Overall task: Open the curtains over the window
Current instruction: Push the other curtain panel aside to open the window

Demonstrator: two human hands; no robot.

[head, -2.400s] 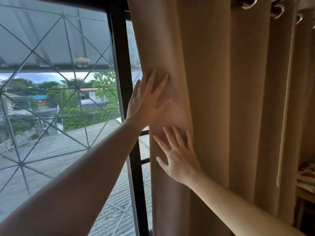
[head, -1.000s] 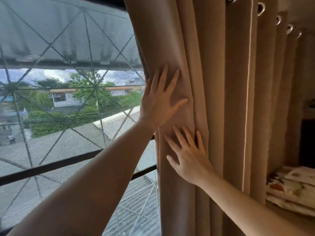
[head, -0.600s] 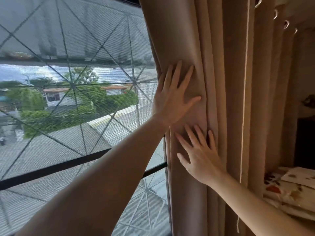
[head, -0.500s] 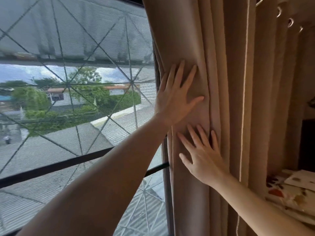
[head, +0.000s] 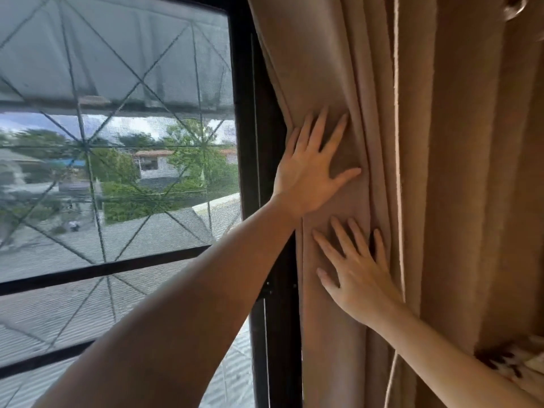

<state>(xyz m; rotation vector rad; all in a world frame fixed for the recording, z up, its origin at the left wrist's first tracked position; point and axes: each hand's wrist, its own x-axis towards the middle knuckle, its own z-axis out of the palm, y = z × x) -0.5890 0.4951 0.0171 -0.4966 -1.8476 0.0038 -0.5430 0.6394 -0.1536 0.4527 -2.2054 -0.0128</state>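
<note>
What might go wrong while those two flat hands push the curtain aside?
Both the left hand and right hand only press open palms on the beige curtain, gripping nothing, so they may slide off the fabric. The bunched folds could spring back over the window frame. A thin cord hangs beside the right hand and might snag its fingers.

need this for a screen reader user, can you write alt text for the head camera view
Two bare hands press flat against a bunched beige curtain, the left hand above the right hand, holding it aside at the right of a black-framed window. Through the mesh-screened glass are rooftops, trees and houses.
</note>
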